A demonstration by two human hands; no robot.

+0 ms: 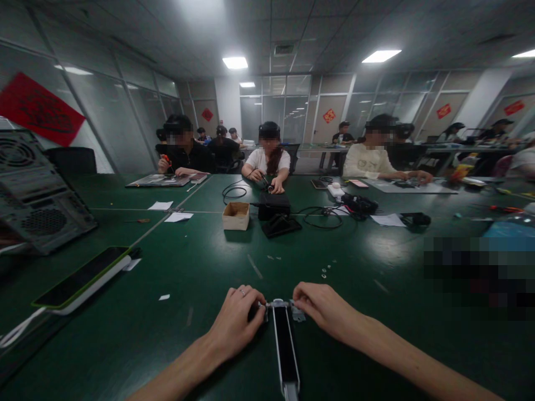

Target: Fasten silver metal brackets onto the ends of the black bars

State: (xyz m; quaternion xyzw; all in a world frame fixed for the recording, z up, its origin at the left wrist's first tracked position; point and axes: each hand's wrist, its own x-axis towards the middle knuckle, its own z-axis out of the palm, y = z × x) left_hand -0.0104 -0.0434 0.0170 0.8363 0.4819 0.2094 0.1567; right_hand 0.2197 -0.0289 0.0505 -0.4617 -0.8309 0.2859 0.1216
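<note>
As the eye moves in from the left edge, a grey metal computer tower (pixel 45 195) stands on the dark green tabletop (pixel 200 256); nearer and just right of it, a flat black slab with a green rim (pixel 83 275) lies along a long white strip; across the table, a co-worker in black (pixel 194 150) holds a small orange object; a small white paper scrap (pixel 164 297) lies well apart from the work; left hand (pixel 236 317), ring on one finger, has its fingers curled and thumb bent in at the upper left end of a long narrow bar with a black face and silver edges (pixel 286 345); cannot tell whether it grips; beyond, an open tan box (pixel 236 218) sits beside black gear; the bar lies lengthwise between both hands, its near end by the bottom edge; a small grey metal bracket (pixel 298 313) shows at its upper right end; right hand (pixel 321 301) has its fingers bent, tips together at that bracket, grip partly hidden, cannot tell if firm; small pale rings (pixel 324 273) lie just beyond it; farther right, a co-worker in a cream top (pixel 368 161) works at a grey mat.
</note>
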